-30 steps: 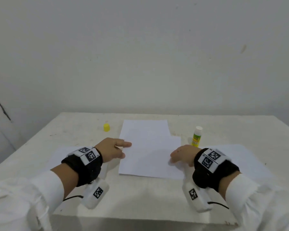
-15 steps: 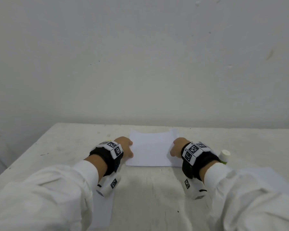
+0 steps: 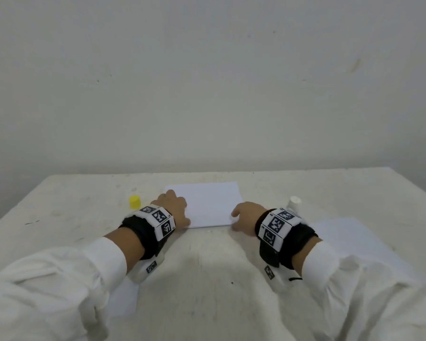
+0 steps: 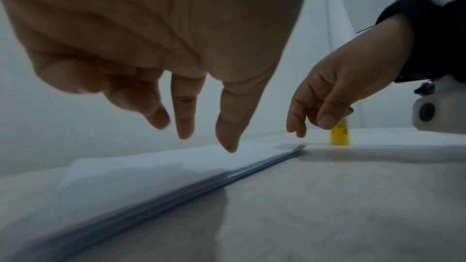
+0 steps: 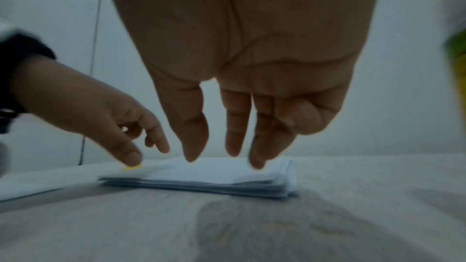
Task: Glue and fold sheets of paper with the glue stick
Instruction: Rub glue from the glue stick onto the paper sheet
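Head view soft, evenly lit — wrist views dim, bluish, motion-blurred.

Folded paper (image 3: 208, 205) between cap (image 3: 135, 201), glue stick (image 3: 294, 203)

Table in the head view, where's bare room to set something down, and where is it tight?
Bare table lies between the forearms, near the folded paper. The far left corner beyond the yellow cap is bare too. It is crowded beside the right hand, where the glue stick stands by a flat sheet.
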Action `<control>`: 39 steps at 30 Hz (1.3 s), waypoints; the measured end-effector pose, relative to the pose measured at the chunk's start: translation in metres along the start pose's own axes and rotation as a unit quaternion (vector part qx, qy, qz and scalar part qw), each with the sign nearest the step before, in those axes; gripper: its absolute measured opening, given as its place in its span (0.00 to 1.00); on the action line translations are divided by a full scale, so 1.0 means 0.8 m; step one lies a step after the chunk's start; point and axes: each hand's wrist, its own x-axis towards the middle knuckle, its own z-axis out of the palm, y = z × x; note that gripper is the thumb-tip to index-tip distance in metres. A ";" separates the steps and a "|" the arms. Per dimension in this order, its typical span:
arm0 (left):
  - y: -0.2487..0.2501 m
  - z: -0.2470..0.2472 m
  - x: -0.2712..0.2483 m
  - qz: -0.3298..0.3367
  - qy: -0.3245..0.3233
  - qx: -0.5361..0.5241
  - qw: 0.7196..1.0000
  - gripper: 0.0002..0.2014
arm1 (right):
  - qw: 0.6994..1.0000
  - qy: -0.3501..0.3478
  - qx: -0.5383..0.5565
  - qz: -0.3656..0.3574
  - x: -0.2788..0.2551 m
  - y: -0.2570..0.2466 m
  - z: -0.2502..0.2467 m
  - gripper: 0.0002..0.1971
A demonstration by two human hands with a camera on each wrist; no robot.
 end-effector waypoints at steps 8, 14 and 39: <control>0.176 0.004 -0.064 0.177 -0.062 -0.066 0.980 0.17 | 0.996 -0.027 -0.022 0.085 -0.102 0.163 -0.007 0.18; 0.294 0.041 -0.067 0.228 -0.089 -0.047 0.969 0.33 | 0.973 -0.065 -0.088 0.201 -0.126 0.291 0.011 0.47; 0.346 0.067 -0.026 0.092 -0.072 0.048 0.992 0.45 | 0.978 -0.069 -0.119 0.157 -0.145 0.322 0.025 0.32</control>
